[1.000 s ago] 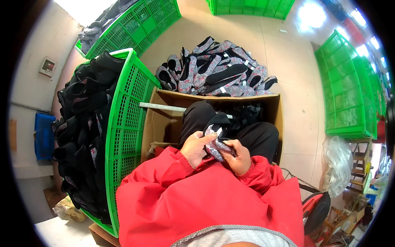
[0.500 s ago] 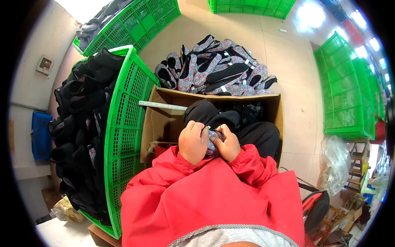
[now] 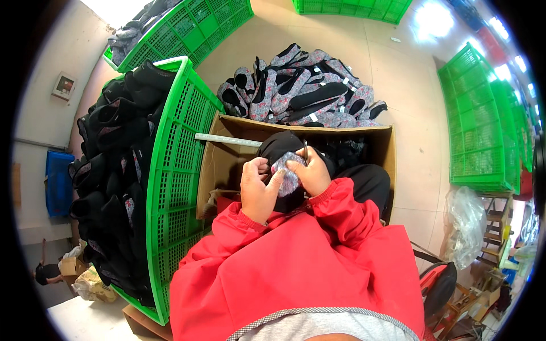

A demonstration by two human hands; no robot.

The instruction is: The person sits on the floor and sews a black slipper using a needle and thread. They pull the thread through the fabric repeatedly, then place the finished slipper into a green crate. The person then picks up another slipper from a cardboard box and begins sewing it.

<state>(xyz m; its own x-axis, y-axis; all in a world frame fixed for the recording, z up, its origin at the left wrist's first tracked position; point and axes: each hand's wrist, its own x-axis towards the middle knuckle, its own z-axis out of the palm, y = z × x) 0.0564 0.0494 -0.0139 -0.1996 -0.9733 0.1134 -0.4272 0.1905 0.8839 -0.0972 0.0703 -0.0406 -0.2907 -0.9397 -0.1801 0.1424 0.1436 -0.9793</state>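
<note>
Over my lap, my left hand (image 3: 257, 190) and my right hand (image 3: 311, 172) are closed on one slipper (image 3: 289, 181) of grey, pink-flecked cloth. My left thumb presses on its near left side, with the fingers curled. Across its top lies my right thumb. A thin dark thing rises by my right index finger, too small to name. Dark parts by my knees blend with my black trousers, so the slipper's full outline is hidden. Beyond the cardboard box (image 3: 239, 122) lies a heap of similar grey floral slippers (image 3: 296, 94) with black soles.
Close on my left stands a green mesh crate (image 3: 182, 170) full of black slippers (image 3: 114, 170). More green crates (image 3: 193, 31) stand at the far left, far side and right (image 3: 478, 125). A white rod (image 3: 227, 140) crosses the box's left part. Clear plastic (image 3: 463, 224) hangs at the right.
My left hand has opened out from its tight grip and turned, moving slightly down and left. More of the slipper's patterned cloth now shows between my hands.
</note>
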